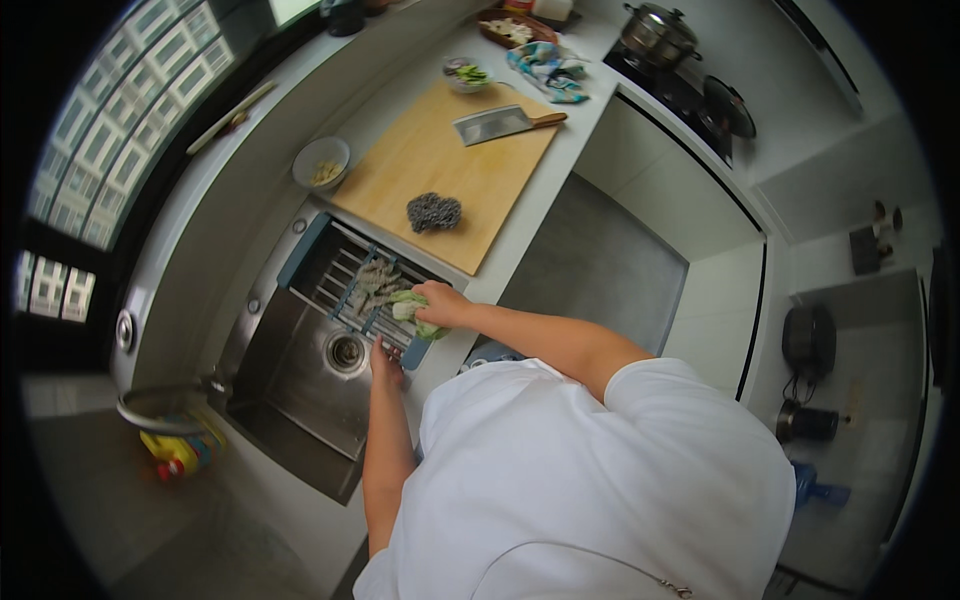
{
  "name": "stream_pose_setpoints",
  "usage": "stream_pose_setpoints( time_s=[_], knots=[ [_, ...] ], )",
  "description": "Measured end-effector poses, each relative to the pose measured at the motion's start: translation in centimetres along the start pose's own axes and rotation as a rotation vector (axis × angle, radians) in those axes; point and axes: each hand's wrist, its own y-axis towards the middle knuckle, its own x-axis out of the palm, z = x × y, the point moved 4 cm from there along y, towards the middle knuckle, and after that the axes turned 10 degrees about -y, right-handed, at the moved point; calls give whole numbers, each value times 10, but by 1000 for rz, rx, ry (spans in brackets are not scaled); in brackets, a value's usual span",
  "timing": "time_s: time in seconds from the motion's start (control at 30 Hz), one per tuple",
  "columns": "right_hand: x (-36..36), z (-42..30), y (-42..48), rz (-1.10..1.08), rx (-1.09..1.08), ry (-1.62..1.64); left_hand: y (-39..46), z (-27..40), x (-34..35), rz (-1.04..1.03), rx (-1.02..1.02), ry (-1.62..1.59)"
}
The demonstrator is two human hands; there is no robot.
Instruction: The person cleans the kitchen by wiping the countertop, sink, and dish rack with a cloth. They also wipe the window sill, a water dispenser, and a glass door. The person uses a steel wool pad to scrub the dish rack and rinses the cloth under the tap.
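Note:
My right hand (444,306) is closed on a crumpled light green and white cloth (409,306), over the near end of a drying rack with blue-grey ends (303,251). The rack lies across a stainless steel sink (300,375). On its bars rests a crumpled greyish cloth (375,285), beside the green one. My left hand (385,363) is at the rack's near end, by the sink's edge; its fingers are partly hidden, so its grip is unclear. A grey mesh scourer (434,213) sits on a wooden cutting board (405,161), with a cleaver (495,124) towards its far end.
A bowl of pale pieces (322,163) stands left of the board, and a bowl of cut vegetables (466,75) at its far end. Beyond lie a patterned cloth (550,71) and a brown dish (517,30). A steel pot (658,36) is on the stove. The faucet (161,427) curves beside the sink.

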Motion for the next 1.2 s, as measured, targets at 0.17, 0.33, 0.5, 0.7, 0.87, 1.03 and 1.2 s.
stream_pose_setpoints(
  time_s=[0.17,0.33,0.5,0.7,0.87,1.03,1.2],
  knots=[
    [-90,6,-20,279,130,-372,54,-4,-16,-84,51,89],
    [-39,50,-41,231,274,-667,61,-7,-11,-14,27,247],
    [10,31,-48,-35,257,-530,42,0,0,-7,102,310],
    [36,-20,-54,-338,188,-340,26,4,0,23,125,336],
    [122,-49,-60,-797,150,-14,-64,11,30,-216,-22,409],
    [146,-74,-57,-1266,502,1218,-265,52,53,-675,566,795],
    [81,-93,-35,-662,-54,347,-150,116,12,-90,439,732]
  ],
)
